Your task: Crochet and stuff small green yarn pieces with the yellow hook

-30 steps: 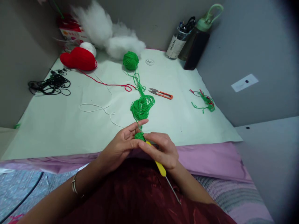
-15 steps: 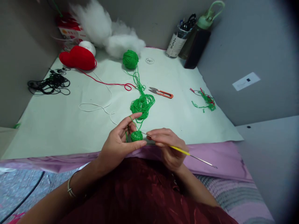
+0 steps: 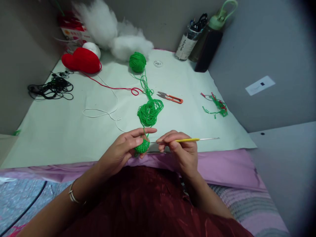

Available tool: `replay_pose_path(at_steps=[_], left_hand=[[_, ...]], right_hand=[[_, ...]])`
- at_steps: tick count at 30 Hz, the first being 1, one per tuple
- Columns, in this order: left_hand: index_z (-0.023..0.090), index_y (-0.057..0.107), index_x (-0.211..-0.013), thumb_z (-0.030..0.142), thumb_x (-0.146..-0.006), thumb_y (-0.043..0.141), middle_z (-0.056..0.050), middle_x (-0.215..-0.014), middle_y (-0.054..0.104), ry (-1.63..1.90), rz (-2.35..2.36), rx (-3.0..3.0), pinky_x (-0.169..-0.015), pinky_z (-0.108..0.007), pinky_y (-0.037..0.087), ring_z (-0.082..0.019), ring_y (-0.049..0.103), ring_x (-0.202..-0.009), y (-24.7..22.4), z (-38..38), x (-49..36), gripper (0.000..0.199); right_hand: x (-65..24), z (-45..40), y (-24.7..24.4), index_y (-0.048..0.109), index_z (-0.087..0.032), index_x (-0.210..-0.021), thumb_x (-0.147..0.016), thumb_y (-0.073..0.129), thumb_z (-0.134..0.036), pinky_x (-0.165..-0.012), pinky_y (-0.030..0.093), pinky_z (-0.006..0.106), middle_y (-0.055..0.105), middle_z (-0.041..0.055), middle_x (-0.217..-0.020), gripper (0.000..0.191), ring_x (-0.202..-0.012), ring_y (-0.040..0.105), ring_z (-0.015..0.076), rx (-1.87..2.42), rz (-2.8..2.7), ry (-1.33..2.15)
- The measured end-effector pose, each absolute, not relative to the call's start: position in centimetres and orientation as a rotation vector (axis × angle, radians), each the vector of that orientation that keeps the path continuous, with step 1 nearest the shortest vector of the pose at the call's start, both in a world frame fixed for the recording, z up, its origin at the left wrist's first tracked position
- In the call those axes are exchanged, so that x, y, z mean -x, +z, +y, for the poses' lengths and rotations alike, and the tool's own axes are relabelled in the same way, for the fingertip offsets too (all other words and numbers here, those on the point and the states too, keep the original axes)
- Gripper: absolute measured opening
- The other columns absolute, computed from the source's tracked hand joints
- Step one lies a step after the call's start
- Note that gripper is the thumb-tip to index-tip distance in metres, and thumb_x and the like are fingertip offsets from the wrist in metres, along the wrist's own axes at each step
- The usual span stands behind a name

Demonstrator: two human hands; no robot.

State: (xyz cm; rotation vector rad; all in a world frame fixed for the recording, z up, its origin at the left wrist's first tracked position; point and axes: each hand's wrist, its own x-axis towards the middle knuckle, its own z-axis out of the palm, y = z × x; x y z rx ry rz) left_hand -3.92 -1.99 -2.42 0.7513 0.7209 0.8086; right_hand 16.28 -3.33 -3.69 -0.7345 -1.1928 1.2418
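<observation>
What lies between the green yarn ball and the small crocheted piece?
In the head view, a loose green yarn heap, then an extended finger of the left hand.

One slim yellow-handled metal crochet hook [image 3: 187, 140], one rounded green crocheted piece [image 3: 142, 147], one round green yarn ball [image 3: 137, 62], one loose green yarn hank [image 3: 150, 112], one tangled black cord bundle [image 3: 59, 87], one orange-handled metal snips [image 3: 166, 96] are showing.

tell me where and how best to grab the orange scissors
Probably best by the orange handle, pinched across its sides, coming from the right. The scissors lie flat with their blades pointing left toward the green yarn, and the handle's rounded end faces right.
</observation>
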Motion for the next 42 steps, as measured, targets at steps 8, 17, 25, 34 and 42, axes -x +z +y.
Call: replay_pose_path(at_steps=[8,17,25,34,42], left_hand=[[0.032,0.073,-0.131,0.025,-0.082,0.084,0.000,-0.098,0.061,0.909,0.823,-1.001,-0.083,-0.022,0.047,-0.012,0.056,-0.089,-2.6,-2.0,4.3,0.050],[0.014,0.073,-0.129,0.040,-0.094,0.063,-0.003,-0.074,0.065,0.794,0.643,-0.662,-0.058,-0.026,0.045,-0.013,0.057,-0.059,-2.6,-1.8,3.8,0.045],[0.028,0.072,-0.134,0.030,-0.088,0.079,-0.004,-0.110,0.071,0.839,0.721,-0.838,-0.098,-0.031,0.050,-0.020,0.067,-0.105,-2.5,-2.1,3.7,0.047],[0.027,0.068,-0.139,0.029,-0.077,0.089,-0.003,-0.106,0.062,0.925,0.932,-1.024,-0.107,-0.035,0.047,-0.019,0.059,-0.108,-2.6,-2.4,3.2,0.065],[0.033,0.069,-0.138,0.033,-0.076,0.091,0.000,-0.094,0.051,1.110,1.095,-1.438,-0.101,-0.034,0.048,-0.017,0.055,-0.091,-3.0,-2.5,3.1,0.065]], right_hand=[[-15.3,-3.0,-3.1,0.081,-0.024,-0.088,-0.089,0.080,-0.036,-0.060,0.059,0.022,0.080,0.0014,-0.081,0.012,-0.059,0.067,0.0098,0.804,-0.868,1.416],[-15.4,-2.7,-3.2,0.078,-0.022,-0.087,-0.087,0.081,-0.037,-0.056,0.059,0.023,0.079,0.0026,-0.079,0.016,-0.058,0.068,0.0121,0.822,-0.943,1.369],[-15.0,-3.0,-3.3,0.077,-0.024,-0.093,-0.095,0.073,-0.039,-0.056,0.055,0.024,0.076,0.0014,-0.082,0.015,-0.057,0.062,0.0107,0.793,-1.093,1.243],[-14.5,-2.6,-4.0,0.081,-0.028,-0.101,-0.099,0.067,-0.031,-0.083,0.060,0.038,0.082,0.0044,-0.098,0.014,-0.094,0.074,0.0206,0.863,-1.407,0.918],[-14.3,-2.2,-4.1,0.071,-0.023,-0.093,-0.098,0.067,-0.041,-0.061,0.055,0.027,0.078,0.0025,-0.089,0.019,-0.064,0.063,0.0123,0.766,-1.112,1.244]])
